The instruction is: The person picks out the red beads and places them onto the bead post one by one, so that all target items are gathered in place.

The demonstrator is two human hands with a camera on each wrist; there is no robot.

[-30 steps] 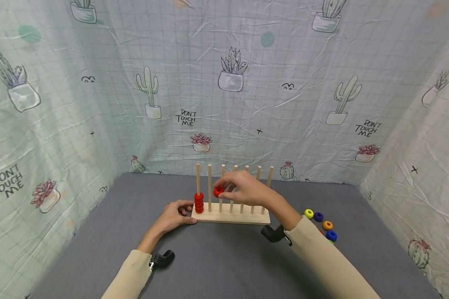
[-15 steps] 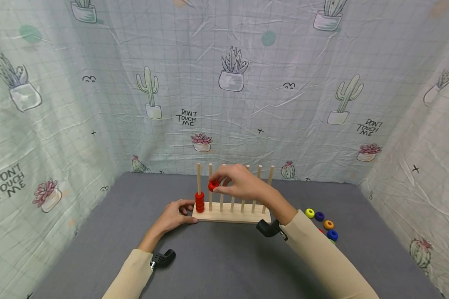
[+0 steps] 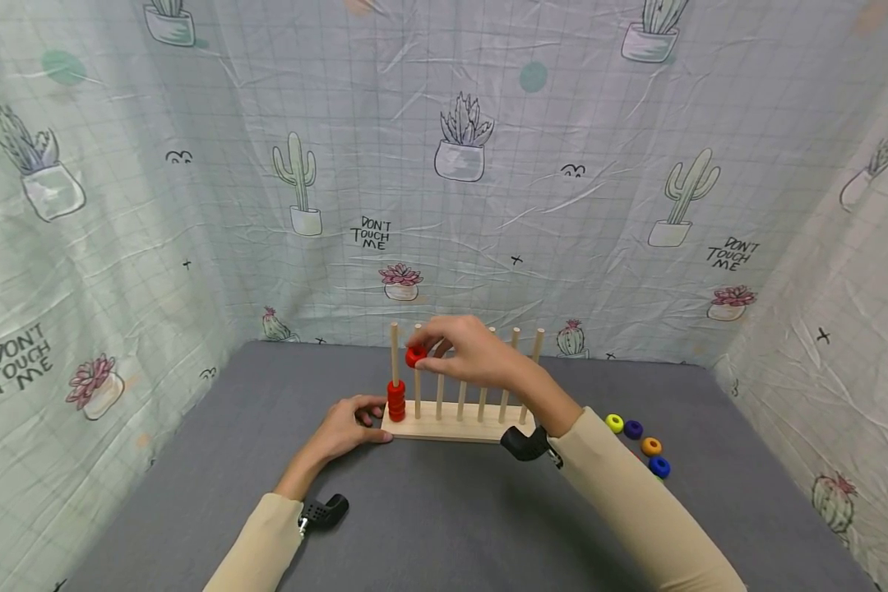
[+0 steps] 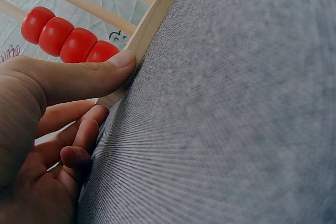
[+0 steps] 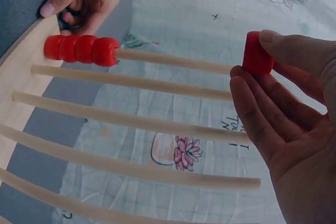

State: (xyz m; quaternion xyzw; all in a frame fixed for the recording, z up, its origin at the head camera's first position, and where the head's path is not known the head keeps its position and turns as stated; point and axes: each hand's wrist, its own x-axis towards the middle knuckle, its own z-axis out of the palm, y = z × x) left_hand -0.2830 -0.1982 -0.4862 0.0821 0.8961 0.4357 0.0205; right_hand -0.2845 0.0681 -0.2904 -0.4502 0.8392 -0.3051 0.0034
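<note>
A wooden peg rack [image 3: 451,427] with a flat base and several upright pegs stands on the table. Several red beads [image 3: 396,401] are stacked on its leftmost peg. My left hand [image 3: 346,427] holds the left end of the base, thumb [image 4: 100,74] on the front edge and fingers curled at the end. Between thumb and fingertips, my right hand [image 3: 474,349] pinches another red bead [image 5: 257,53]. In the head view that bead is near the upper part of the two leftmost pegs; the right wrist view shows it beside the peg tips, not threaded.
Loose beads lie on the grey table [image 3: 414,526] at right, beyond the right forearm: a yellow bead [image 3: 614,423], a dark purple bead [image 3: 633,429], an orange bead [image 3: 651,446] and a blue bead [image 3: 659,467]. The sleeve partly hides others. A printed curtain [image 3: 326,312] surrounds the table.
My right hand has moved left and up with the red bead, from near the third peg toward the leftmost pegs. The left hand stays on the rack's end.
</note>
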